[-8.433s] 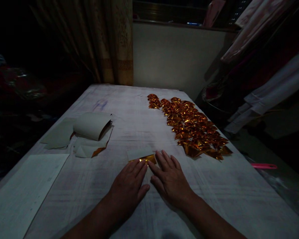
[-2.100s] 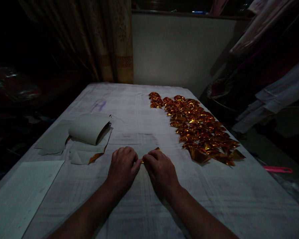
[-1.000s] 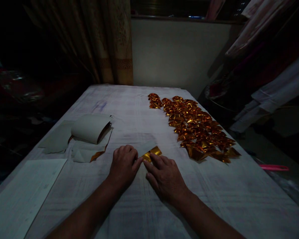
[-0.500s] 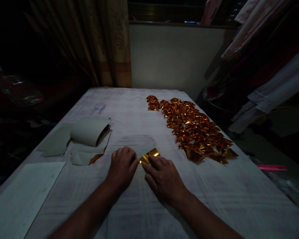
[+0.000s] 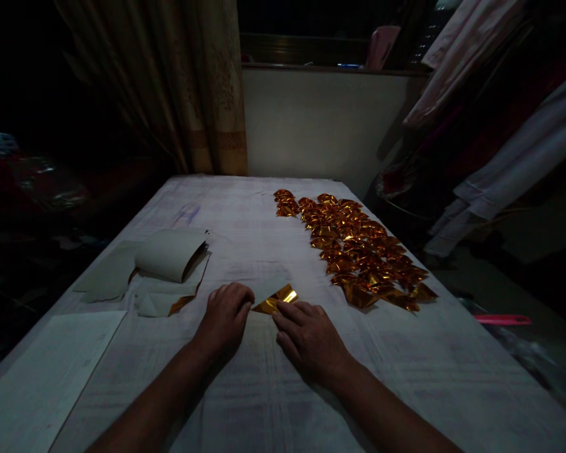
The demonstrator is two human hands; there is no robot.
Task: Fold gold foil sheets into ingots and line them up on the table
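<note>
While a flat white sheet point(image 5: 51, 371) covers the near left part of the checked cloth point(image 5: 273, 396), a stack of pale papers point(image 5: 170, 255) lies just beyond it, its top curled over. Next comes the left hand point(image 5: 224, 314), fingers curled under and thumb close against the forefinger, at the left tip of a gold foil piece point(image 5: 272, 302); whether they pinch that tip, I cannot tell. The foil piece lies on the cloth between the hands, pointed at its left end. Beside it the right hand point(image 5: 311, 336) is palm down, fingers outstretched and slightly apart, their tips resting on the foil's near edge without closing around it. Farther right, many folded foil pieces point(image 5: 358, 245) sit crowded together. A pink handle point(image 5: 502, 319) shows past the cloth's right edge.
</note>
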